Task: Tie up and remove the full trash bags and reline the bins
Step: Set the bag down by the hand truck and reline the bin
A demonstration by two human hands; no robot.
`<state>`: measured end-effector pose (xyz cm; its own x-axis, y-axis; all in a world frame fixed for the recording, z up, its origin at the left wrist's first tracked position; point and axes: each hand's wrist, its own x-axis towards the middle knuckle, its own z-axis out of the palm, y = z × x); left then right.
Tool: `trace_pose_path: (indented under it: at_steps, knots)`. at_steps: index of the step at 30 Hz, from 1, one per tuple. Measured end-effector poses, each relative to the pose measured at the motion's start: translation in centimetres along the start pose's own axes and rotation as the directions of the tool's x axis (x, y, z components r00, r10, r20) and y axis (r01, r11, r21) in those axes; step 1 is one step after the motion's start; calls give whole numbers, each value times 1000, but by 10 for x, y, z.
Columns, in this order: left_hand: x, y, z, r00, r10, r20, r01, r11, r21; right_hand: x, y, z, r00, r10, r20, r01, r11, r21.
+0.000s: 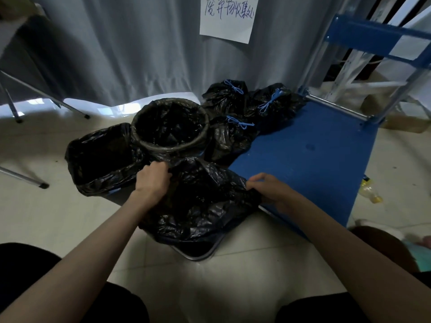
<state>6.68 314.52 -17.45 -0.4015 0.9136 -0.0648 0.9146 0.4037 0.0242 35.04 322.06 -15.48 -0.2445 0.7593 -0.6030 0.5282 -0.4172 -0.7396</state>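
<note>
A crumpled black trash bag [198, 201] lies over the nearest bin [200, 254], whose grey rim shows at its front corner. My left hand [152, 177] grips the bag's far left edge. My right hand [268, 186] pinches its right edge. Behind stand a round bin [169, 127] and a rectangular bin [100, 157], both lined with black bags. Three tied black bags with blue drawstrings [225, 94] [272, 104] [233, 136] sit at the back of a blue cart platform [310, 155].
A grey curtain [140, 47] with a handwritten paper sign [227, 17] hangs behind the bins. The cart's handle frame [377, 40] rises at the right. A plastic bottle [370, 191] lies on the tiled floor. Metal stand legs [44, 93] are at the left.
</note>
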Motion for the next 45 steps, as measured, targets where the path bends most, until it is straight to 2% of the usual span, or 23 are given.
trace_pose_path:
  at_steps: [2,5,7,8,10,12,13,15,16,17,19,23,28,30,34,37,39,41,43,45]
  knots:
    - [-2,-5,-1,1000,-24,3,24,999,-38,1,6,-4,1000,-1,-8,1,999,-33]
    - [-5,-5,-2,995,70,-67,-76,993,-92,6,16,-3,995,-97,-36,78,935,-347]
    - [-8,-1,-7,961,234,-148,-256,954,-154,5,14,5,950,-303,-68,217,802,-556]
    - [-13,4,-13,934,320,-157,-351,906,-237,3,10,9,899,-431,-82,300,740,-601]
    - [-28,15,-30,874,483,-52,-448,760,-471,-8,-4,17,814,-579,-40,446,668,-596]
    - [-49,25,-43,794,599,103,-426,670,-608,-24,-16,27,818,-555,150,536,643,-547]
    - [-59,27,-45,756,630,177,-425,679,-599,-31,-19,34,816,-511,270,568,623,-538]
    - [-73,27,-39,700,646,304,-498,747,-440,-39,-17,46,792,-403,458,610,558,-563]
    - [-78,25,-34,694,632,343,-541,773,-331,-41,-14,52,784,-346,516,617,529,-583]
    - [-81,24,-30,702,619,353,-560,786,-262,-43,-10,56,781,-300,547,617,503,-605]
    - [-82,19,-24,726,606,326,-541,795,-273,-45,-5,60,785,-283,552,617,443,-650]
    - [-83,8,-27,746,612,261,-421,738,-527,-52,-5,63,745,-403,532,659,318,-681]
    - [-98,6,-31,742,627,238,-367,677,-638,-56,4,62,727,-422,541,674,293,-678]
    - [-108,3,-27,722,639,265,-379,686,-621,-62,13,61,723,-407,558,684,314,-658]
    - [-130,0,-21,705,664,249,-512,720,-468,-71,27,62,730,-361,580,682,326,-655]
    - [-144,0,-10,716,680,158,-630,727,-273,-75,34,64,722,-384,576,682,251,-687]
    - [-151,3,2,674,737,58,-730,676,-102,-75,41,66,710,-415,569,678,184,-712]
    - [-158,5,9,657,753,46,-754,657,0,-76,49,68,707,-409,577,669,120,-734]
    - [-162,6,9,704,702,105,-708,705,40,-77,55,64,763,-337,551,619,140,-772]
    - [-161,7,1,779,615,121,-623,782,33,-77,57,57,800,-271,535,594,237,-769]
